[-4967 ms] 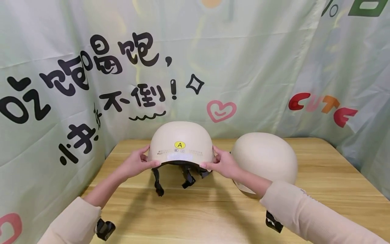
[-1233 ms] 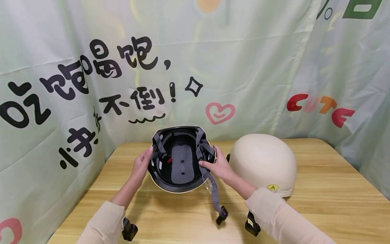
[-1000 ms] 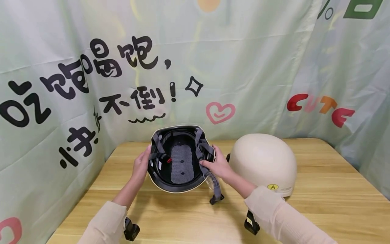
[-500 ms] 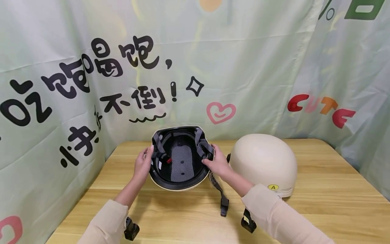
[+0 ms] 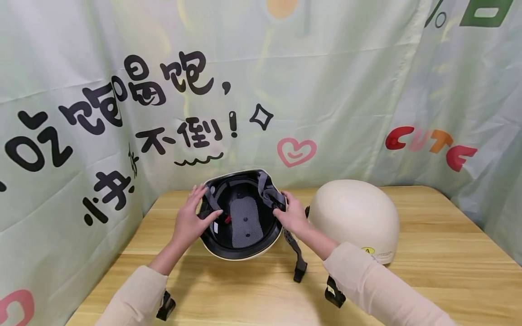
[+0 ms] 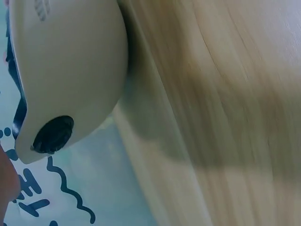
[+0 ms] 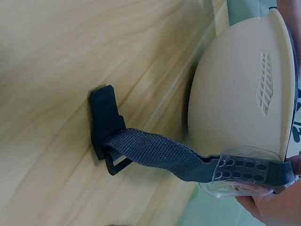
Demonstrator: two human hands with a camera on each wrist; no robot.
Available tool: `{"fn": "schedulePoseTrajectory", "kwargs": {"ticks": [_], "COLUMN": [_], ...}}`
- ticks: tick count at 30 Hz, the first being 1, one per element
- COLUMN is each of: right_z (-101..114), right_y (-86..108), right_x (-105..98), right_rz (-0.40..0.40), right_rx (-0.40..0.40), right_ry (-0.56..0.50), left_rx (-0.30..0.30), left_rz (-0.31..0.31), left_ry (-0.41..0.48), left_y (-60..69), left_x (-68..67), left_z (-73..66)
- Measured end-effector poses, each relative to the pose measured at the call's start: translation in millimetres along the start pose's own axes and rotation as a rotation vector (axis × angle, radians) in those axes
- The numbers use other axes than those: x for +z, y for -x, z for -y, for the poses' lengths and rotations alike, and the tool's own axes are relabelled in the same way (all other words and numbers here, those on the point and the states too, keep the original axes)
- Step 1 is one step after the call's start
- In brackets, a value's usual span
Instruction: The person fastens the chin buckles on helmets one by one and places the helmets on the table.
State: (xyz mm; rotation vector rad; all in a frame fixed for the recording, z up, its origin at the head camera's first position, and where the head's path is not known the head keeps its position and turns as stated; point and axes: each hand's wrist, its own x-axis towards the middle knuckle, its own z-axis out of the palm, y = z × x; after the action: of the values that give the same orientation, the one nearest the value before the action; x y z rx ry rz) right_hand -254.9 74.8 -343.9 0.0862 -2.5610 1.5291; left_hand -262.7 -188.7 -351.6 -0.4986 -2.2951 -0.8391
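Observation:
A cream helmet (image 5: 246, 217) lies upside down on the table, its black lining and grey padding facing up. My right hand (image 5: 294, 217) grips its right rim, thumb over the edge by the grey webbing. From that side a chin strap (image 7: 160, 153) hangs out through a clear plastic sleeve to a black buckle (image 7: 106, 120) on the tabletop. My left hand (image 5: 189, 219) is at the left rim, fingers extended and thumb spread over the inner left strap (image 5: 212, 199); firm contact is hard to tell. A black round piece (image 6: 54, 134) shows on the outer shell.
A second cream helmet (image 5: 355, 217) stands dome up on the right, behind my right forearm, with a yellow "A" sticker (image 5: 368, 250). The wooden table (image 5: 244, 294) ends at a printed curtain (image 5: 346, 104) at the back and left.
The helmet was turned from dome up to inside up. Lately my left hand loosened from the rim and spread its thumb inward; the helmet tilted slightly. The right strap now hangs outside.

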Motion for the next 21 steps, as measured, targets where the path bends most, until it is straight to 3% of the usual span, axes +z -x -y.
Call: {"fn": "schedulePoseTrajectory", "kwargs": {"ticks": [4,7,15,21], "right_z": [2.2,2.9,6.2,12.2], "right_y": [0.6,1.1,0.6,0.4], "right_x": [-4.9,-8.3,-20.5,-27.8], "right_rz": [0.006,0.012,-0.033,0.002], "right_rx": [-0.003,-0.024,-0.103,-0.151], "right_ry": [0.015,0.029,0.098,0.12], "left_rx": [0.265,0.377,0.392,0.379], "left_rz": [0.022,0.06,0.345,0.49], "left_ry": [-0.113,-0.163,-0.234,-0.297], "left_y": [-0.4,-1.7,-8.9,-9.2], "left_x": [4.9,7.7,12.4,16.7], "left_z": [5.9,6.8,-7.3,-12.6]}}
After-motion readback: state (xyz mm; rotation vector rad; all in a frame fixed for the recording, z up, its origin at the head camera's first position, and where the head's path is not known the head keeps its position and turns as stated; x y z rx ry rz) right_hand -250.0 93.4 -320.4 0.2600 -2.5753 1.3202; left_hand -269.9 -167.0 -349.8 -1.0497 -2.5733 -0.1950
